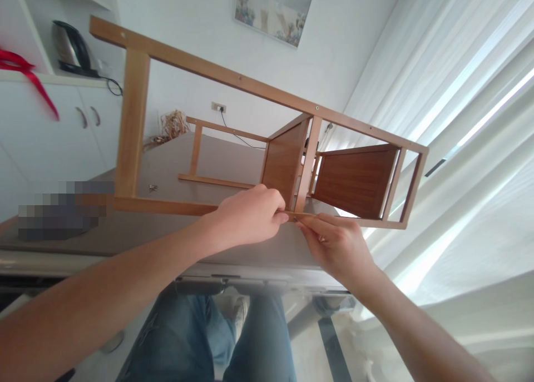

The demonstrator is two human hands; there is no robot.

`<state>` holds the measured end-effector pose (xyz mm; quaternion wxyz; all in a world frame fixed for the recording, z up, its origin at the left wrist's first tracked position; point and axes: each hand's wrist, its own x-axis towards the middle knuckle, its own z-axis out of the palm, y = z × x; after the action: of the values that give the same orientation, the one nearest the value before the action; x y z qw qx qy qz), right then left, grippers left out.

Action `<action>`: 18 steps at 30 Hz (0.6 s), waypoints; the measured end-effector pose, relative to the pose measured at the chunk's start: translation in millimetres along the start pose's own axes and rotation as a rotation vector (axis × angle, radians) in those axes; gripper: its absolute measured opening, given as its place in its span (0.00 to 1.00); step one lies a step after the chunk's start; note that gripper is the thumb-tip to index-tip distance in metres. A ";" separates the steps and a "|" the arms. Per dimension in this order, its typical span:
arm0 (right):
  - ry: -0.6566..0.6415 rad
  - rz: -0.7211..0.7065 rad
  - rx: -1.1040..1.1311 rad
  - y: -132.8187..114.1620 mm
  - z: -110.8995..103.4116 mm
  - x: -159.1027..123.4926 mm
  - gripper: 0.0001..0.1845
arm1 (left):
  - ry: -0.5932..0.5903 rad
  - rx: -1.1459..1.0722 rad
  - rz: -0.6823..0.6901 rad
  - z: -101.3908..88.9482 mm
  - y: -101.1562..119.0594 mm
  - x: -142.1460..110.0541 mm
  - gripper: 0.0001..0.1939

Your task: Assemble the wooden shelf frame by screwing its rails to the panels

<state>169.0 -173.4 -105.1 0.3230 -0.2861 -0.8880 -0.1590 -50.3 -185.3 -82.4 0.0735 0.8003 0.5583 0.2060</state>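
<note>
A grey-brown table stretches across the middle of the frame, bearing a slatted wooden shelf unit turned on its side, small metal pieces at center left, a pixelated, unidentifiable item at left and dry, straw-like strands toward the upper left.

- Bright, cool daylight through the pale curtains at right, washing out their folds.
- Dimmer beneath the counter.
- Wide-angle stretching toward the edges.
- Slight overall softness; blocky pixelation at left.
</note>
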 end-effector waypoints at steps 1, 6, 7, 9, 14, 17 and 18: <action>0.019 0.029 0.008 -1.3 2.8 -3.3 0.12 | -0.002 -0.003 -0.007 1.6 -0.1 -1.3 0.18; 0.164 0.145 -0.145 -12.7 17.6 -24.5 0.15 | 0.006 0.039 -0.007 12.4 0.6 -7.4 0.18; 0.186 0.164 -0.203 -16.2 20.5 -28.9 0.17 | 0.006 0.052 -0.005 14.8 0.9 -8.4 0.19; 0.216 0.206 -0.303 -23.8 26.5 -36.7 0.18 | 0.001 0.072 -0.008 19.6 1.2 -10.5 0.19; 0.278 0.326 -0.352 -40.3 43.1 -50.4 0.15 | -0.028 0.091 0.008 30.9 -1.6 -16.0 0.20; 0.312 0.393 -0.308 -48.0 54.8 -58.2 0.15 | -0.039 0.102 0.028 37.9 -5.9 -19.9 0.20; 0.327 0.410 -0.293 -50.7 59.0 -60.9 0.15 | -0.044 0.109 0.032 40.2 -7.7 -21.3 0.20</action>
<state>147.8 -210.3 -194.2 0.4423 -0.4738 -0.7155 -0.2607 -46.6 -197.6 -126.7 0.0385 0.8162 0.5541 0.1589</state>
